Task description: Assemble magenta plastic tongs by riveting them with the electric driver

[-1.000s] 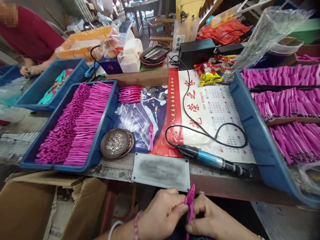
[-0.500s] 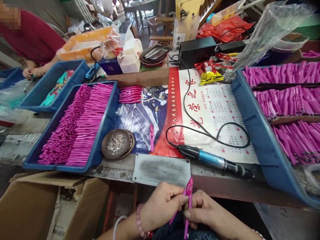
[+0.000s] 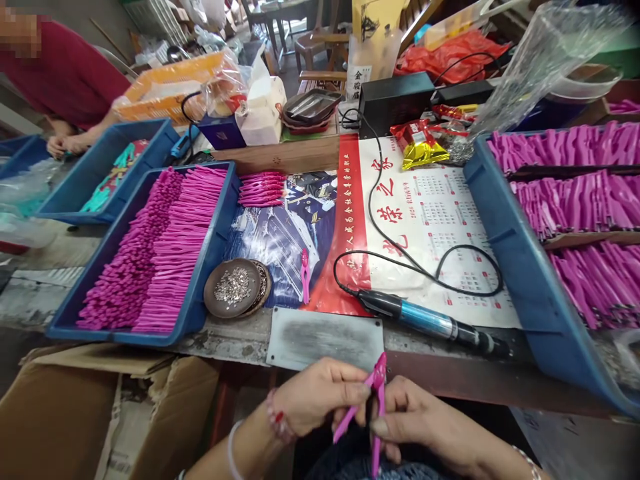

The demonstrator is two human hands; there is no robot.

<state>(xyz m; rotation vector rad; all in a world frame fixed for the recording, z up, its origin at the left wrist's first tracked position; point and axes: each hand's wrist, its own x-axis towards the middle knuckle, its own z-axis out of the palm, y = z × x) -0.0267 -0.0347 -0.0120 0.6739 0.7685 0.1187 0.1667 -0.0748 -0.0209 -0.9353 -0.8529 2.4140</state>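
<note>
Spreading across the middle of the bench is a big printed calendar sheet [image 3: 430, 220], its red band carrying a column of white Chinese characters and its white part showing four large red brush characters above small month grids; the fine print is too small to read. Behind it a white label [image 3: 358, 83] on a clear bag bears black Chinese characters. On the right sits a large blue tray [image 3: 505, 247] packed with rows of magenta plastic strips, and on the left a second blue bin [image 3: 210, 247] is filled with more magenta pieces in neat lines. Further left a third blue tray [image 3: 100, 167] holds teal parts, and another person in a red top has a hand [image 3: 63, 143] at its far edge. A brown cardboard box [image 3: 75, 413] stands open under the bench edge. Lying across the calendar's near edge is a blue electric screwdriver [image 3: 425, 321], its black cable looping over the sheet. A grey metal plate [image 3: 325, 339] lies at the bench edge, with a round dish of small screws [image 3: 233, 288] just left of it and a lone pink clip [image 3: 305, 263] between them. Down front, below the bench edge, the left hand [image 3: 320, 397] and right hand [image 3: 420, 420] meet, fingertips of both pinched on a magenta hinged clip [image 3: 376, 393], its tip pointing up and its two legs splayed downward.
</note>
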